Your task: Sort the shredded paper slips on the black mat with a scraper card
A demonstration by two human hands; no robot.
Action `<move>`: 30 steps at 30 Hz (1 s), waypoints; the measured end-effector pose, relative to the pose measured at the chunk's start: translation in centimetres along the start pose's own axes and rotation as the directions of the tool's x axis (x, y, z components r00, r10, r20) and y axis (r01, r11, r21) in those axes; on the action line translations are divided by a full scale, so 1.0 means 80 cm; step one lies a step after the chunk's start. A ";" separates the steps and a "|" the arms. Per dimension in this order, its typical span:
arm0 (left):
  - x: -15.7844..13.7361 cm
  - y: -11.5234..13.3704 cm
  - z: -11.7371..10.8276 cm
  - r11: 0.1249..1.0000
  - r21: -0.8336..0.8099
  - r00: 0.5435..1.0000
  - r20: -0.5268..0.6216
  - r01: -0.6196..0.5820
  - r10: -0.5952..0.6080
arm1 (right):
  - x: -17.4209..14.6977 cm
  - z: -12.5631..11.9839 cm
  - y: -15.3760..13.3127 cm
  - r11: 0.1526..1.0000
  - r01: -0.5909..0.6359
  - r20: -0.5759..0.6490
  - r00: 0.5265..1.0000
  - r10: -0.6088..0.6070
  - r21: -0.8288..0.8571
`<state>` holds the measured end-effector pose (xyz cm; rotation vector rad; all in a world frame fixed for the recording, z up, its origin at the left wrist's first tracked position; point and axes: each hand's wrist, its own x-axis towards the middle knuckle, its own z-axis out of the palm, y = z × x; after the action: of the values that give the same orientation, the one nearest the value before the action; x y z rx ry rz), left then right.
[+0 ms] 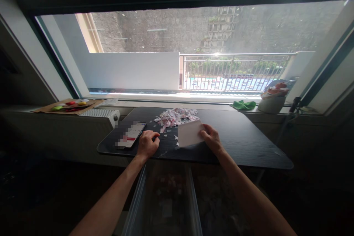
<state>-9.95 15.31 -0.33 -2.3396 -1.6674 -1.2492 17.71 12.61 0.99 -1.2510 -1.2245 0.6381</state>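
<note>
While the right hand pinches a white card, the left hand curls beside the phone, contents unclear. Judged partway: pale bits show dimly in the tub below the hands, while a heap of paper scraps remains on the table beyond them.

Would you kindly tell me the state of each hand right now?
Left hand: curled beside the phone; whether it holds anything cannot be told.
Right hand: closed, holding the white card.
</note>
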 end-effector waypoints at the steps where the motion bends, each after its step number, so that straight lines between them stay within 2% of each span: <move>1: 0.000 0.000 0.000 1.000 0.000 1.000 -0.002 -0.001 0.001 | -0.001 0.001 -0.001 1.000 -0.001 0.038 0.999 0.000 0.026; 4: 0.000 0.000 0.000 1.000 -0.002 1.000 -0.008 -0.009 0.009 | -0.003 0.002 -0.002 0.998 0.010 0.049 0.999 -0.013 0.063; 15: 0.001 -0.002 0.000 1.000 0.000 1.000 -0.004 -0.013 0.013 | -0.005 0.003 -0.004 0.999 0.025 0.066 0.997 -0.027 0.021; 22: 0.001 0.001 -0.002 1.000 -0.002 1.000 0.006 0.001 -0.001 | -0.008 0.004 -0.007 0.997 -0.007 0.204 0.979 -0.009 0.082; 27: 0.001 0.001 -0.003 1.000 -0.003 1.000 0.009 0.001 -0.001 | -0.009 0.007 -0.005 0.995 -0.016 0.188 0.982 -0.003 0.097; 30: 0.001 0.000 -0.002 1.000 -0.006 1.000 0.006 0.000 0.000 | -0.010 0.008 -0.005 0.992 -0.014 0.225 0.974 -0.015 0.123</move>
<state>-10.04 15.28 -0.19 -2.3490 -1.6674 -1.2500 16.77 11.99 1.00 -1.0960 -1.3497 0.8615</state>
